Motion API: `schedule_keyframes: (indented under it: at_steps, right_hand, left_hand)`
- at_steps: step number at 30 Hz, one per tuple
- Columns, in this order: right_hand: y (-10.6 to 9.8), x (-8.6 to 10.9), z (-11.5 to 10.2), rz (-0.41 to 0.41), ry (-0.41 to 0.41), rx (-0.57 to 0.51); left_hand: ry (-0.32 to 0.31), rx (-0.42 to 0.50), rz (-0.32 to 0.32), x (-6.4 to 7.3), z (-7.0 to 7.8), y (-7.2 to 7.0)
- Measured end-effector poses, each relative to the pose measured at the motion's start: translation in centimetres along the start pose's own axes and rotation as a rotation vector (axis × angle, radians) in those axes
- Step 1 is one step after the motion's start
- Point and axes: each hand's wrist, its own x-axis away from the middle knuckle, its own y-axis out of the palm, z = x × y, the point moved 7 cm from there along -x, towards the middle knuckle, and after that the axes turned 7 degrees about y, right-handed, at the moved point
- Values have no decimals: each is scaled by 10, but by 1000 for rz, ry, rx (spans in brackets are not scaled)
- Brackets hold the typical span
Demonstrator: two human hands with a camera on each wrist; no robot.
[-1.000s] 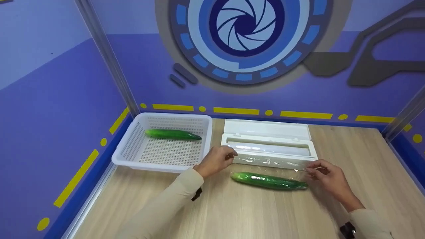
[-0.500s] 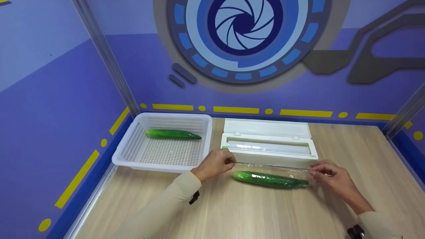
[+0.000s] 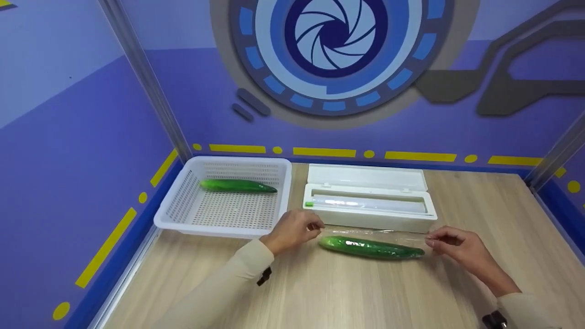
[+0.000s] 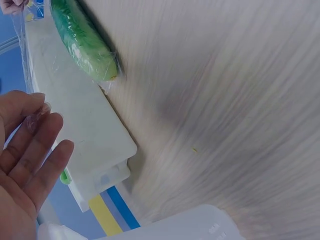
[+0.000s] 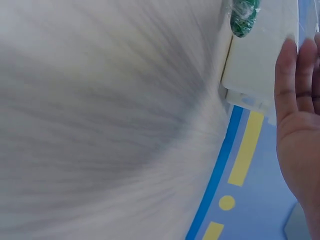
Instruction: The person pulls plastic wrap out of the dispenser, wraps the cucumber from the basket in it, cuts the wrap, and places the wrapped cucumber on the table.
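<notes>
A cucumber [image 3: 371,248] partly covered in clear plastic wrap lies on the table in front of the white wrap box. My left hand [image 3: 295,228] pinches one corner of the plastic wrap [image 3: 374,233] between thumb and index finger, near the cucumber's pale end. At the dark end, my right hand [image 3: 457,246] pinches the opposite corner. The film stretches between both hands along the cucumber's far side. In the left wrist view, the wrap bunches at the fingertips [image 4: 42,107] and the cucumber's pale end [image 4: 102,67] shows film clinging to it.
The wrap box [image 3: 370,219] stands behind the cucumber, lid [image 3: 365,177] raised, with a roll of film [image 3: 370,204] and a small green slider [image 3: 309,204] at its left. Left of it sits a white perforated basket [image 3: 228,230] holding another cucumber [image 3: 237,185]. Walls rise behind and at the sides.
The film's held edge has come away from the box toward the cucumber as both hands moved slightly nearer the body. The green slider, hidden before, now shows at the box's left end.
</notes>
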Motion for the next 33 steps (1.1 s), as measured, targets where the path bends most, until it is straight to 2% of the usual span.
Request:
schedule_keyframes:
  at_steps: [4,8,16,21,23,29,33]
  right_hand:
    - [1,0,-2,-85,11,-89]
    - [4,1,-5,-137,1,-81]
    - [5,4,-6,-148,-15,-96]
    - [4,5,-7,-193,-20,-109]
    - [4,6,-5,-214,2,-88]
    - [7,9,2,-232,60,74]
    - [11,9,5,-239,75,107]
  left_hand:
    - [-5,-6,-8,2,0,1]
    - [11,-19,-16,3,1,2]
    - [33,-15,-32,5,4,4]
    - [18,-14,-80,8,4,9]
    - [14,-21,-107,9,4,12]
    - [43,-56,-159,14,7,20]
    - [59,-123,-195,16,7,26]
